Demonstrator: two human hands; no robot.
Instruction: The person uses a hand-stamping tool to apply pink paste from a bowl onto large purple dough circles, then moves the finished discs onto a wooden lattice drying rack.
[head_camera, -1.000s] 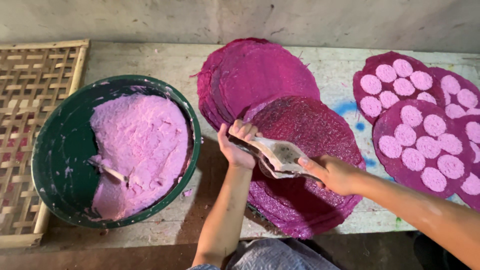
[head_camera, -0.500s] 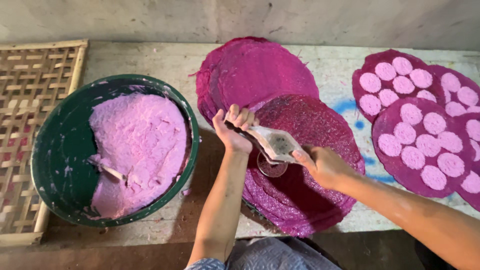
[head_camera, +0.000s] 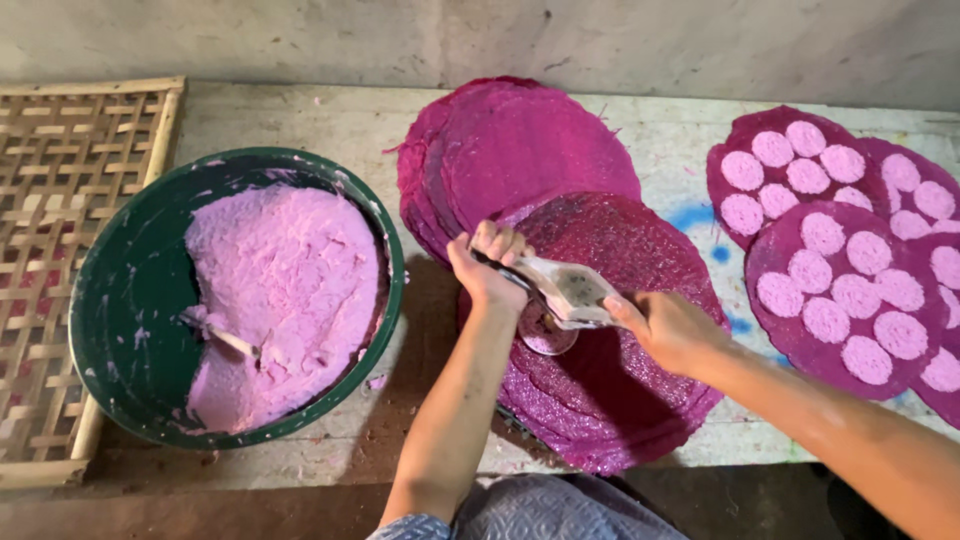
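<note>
Gripping one flat scraper (head_camera: 568, 290) between them, both hands are closed on it: left hand (head_camera: 487, 268) on its near-left end, right hand (head_camera: 668, 328) on its right end. The scraper sits over a small ring mould (head_camera: 546, 332), which rests on the top mat (head_camera: 610, 330) of the front stack. The scraper hides most of the mould, and its fill is hard to make out. A second mat stack (head_camera: 520, 150) lies behind. One green bowl (head_camera: 130, 300) of pink paste stands left on the desk (head_camera: 300, 120). Pink discs (head_camera: 830, 290) cover mats at right, cut off by the frame, so no count is possible.
</note>
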